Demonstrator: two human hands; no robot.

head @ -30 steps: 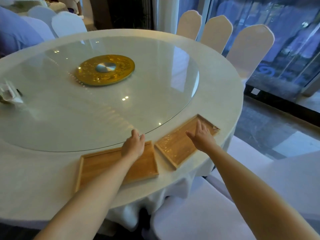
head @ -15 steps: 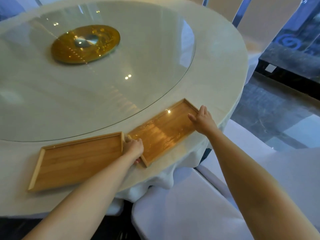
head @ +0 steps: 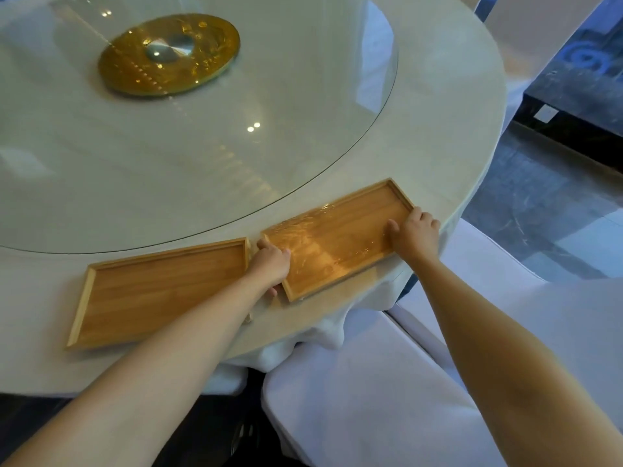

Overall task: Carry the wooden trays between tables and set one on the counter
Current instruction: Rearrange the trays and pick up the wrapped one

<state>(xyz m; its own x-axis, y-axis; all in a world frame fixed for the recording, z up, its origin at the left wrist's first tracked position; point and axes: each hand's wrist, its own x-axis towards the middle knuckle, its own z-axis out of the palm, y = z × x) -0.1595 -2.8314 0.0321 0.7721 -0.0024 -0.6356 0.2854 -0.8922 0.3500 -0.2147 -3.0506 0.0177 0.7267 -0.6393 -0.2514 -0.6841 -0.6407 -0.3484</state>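
Two wooden trays lie on the near rim of a round white table (head: 455, 136). The right tray (head: 337, 241), shiny as if wrapped in clear film, sits at an angle near the table's edge. My left hand (head: 271, 267) grips its left short end, thumb over the rim. My right hand (head: 413, 235) grips its right short end, thumb inside the tray. The left tray (head: 158, 291) lies flat and untouched beside my left forearm.
A glass turntable (head: 202, 136) covers the table's middle, with a gold disc (head: 168, 55) at its centre. White-covered chairs (head: 387, 382) stand close under the table edge in front of me. Dark tiled floor (head: 546, 183) lies to the right.
My left hand has left the left tray and closed on the right tray's left end. My right hand slid to the tray's right end and gripped it. The view has tilted down.
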